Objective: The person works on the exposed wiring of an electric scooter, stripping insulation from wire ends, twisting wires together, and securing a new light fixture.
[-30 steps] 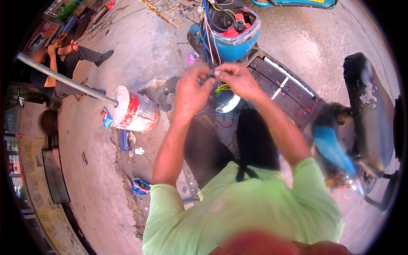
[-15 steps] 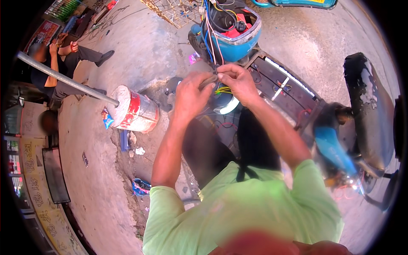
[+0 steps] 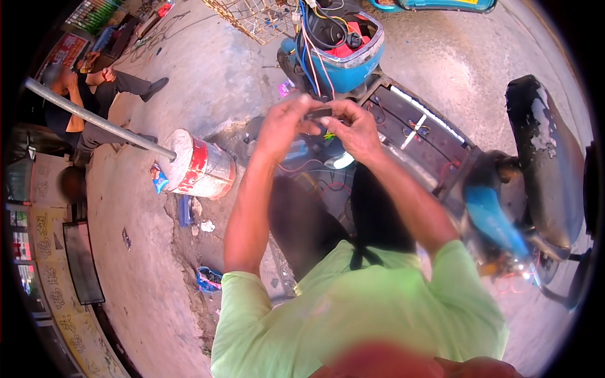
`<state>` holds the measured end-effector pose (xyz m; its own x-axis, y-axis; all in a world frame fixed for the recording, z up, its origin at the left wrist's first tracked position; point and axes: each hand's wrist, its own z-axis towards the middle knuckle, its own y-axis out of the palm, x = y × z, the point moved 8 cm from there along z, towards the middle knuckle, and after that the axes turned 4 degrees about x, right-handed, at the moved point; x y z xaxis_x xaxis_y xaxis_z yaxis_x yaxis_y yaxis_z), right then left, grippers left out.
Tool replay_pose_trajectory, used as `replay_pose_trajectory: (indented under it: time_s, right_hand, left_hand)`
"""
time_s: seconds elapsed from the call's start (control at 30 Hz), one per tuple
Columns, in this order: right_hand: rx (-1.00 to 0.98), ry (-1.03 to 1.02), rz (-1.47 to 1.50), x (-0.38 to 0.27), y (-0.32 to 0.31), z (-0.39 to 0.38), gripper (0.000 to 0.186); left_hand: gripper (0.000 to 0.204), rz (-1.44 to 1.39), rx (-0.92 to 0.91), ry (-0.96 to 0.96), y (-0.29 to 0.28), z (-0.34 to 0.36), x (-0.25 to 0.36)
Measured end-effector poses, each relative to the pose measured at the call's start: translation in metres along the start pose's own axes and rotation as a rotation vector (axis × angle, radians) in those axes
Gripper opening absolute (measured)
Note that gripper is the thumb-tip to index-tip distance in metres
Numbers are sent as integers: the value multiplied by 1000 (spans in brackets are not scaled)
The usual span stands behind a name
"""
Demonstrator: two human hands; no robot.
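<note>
- Bare hands meet over a small dark block (image 3: 318, 113), held in midair in front of the person's knees and just below the scooter's opened front.
- The left hand (image 3: 282, 128) pinches the block's near-left end between thumb and fingers; the right hand (image 3: 358, 131) grips its other end, thumb below and forefinger above, the two sets of fingertips close together.
- Blue and pink wires (image 3: 312, 60) hang from the teal front housing (image 3: 361, 77) toward the fingertips, where their ends cannot be made out.
- Yellow-green wires (image 3: 329, 135) show just beneath the right hand.
- To the right of the hands, dark batteries (image 3: 409, 123) sit side by side in the scooter's floor, a white strip along their far edge; beyond stands a black seat (image 3: 548, 164), its cover worn to a pale patch.
- A rusty wire basket (image 3: 249, 17) juts in at the top, beside the housing.
- At left, a metal pole (image 3: 101, 118) rises from a red-and-white bucket (image 3: 208, 167) on the concrete ground (image 3: 142, 252), a blue wrapper (image 3: 157, 177) against its side.
- Farther back, another person in dark clothes (image 3: 75, 107) sits, one hand raised near the head.
</note>
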<state>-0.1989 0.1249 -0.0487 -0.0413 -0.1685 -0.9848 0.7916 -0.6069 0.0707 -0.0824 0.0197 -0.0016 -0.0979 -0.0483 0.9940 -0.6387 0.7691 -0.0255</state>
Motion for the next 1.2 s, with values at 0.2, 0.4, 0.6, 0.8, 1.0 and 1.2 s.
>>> replay_pose_trajectory:
  time_s: [0.2, 0.4, 0.6, 0.8, 1.0, 1.2]
  right_hand:
    - [-10, -12, 54, -1, 0, 1, 27]
    - [9, -35, 152, 12, 4, -1, 29]
    - [128, 64, 182, 22, -2, 7, 34]
    - [64, -95, -62, -9, 5, 1, 40]
    - [192, 64, -6, 17, -4, 17, 37]
    - [199, 138, 64, 9, -2, 25, 35]
  left_hand:
    - [33, -380, 0, -201, 3, 21, -30]
    - [14, -57, 37, -95, 3, 36, -30]
    - [14, 73, 149, 11, 7, 23, -14]
    - [17, 59, 209, 29, 0, 14, -11]
    - [17, 15, 198, 104, 2, 17, -7]
    - [15, 43, 182, 114, 1, 20, -2]
